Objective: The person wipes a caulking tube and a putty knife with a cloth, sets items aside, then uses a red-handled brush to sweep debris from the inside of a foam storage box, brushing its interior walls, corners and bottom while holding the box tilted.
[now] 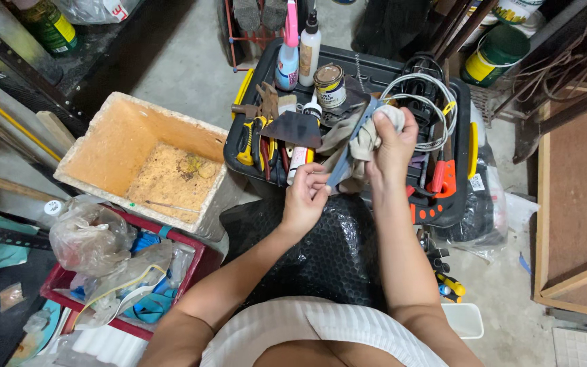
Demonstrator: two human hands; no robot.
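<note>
Even, fairly bright overhead light, warm tint. Shadows soft and short. Focus sharp across centre. Glare specks on crinkled black bubble-wrap sheet (334,251) and glossy rim of black plastic toolbox (368,68). Wide-angle bend at edges: tilted wooden board (579,204) lines curve. Top-left corner darker, murky.

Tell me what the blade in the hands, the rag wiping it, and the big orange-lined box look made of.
The blade looks like metal: thin, flat, dull blue-grey with a faint sheen. The rag, bunched in the right hand, looks like soft woven cloth, off-white and crumpled. The left hand pinches the blade's lower end. The box seems to be foam: thick, chipped, whitish walls, stained orange inside.
</note>
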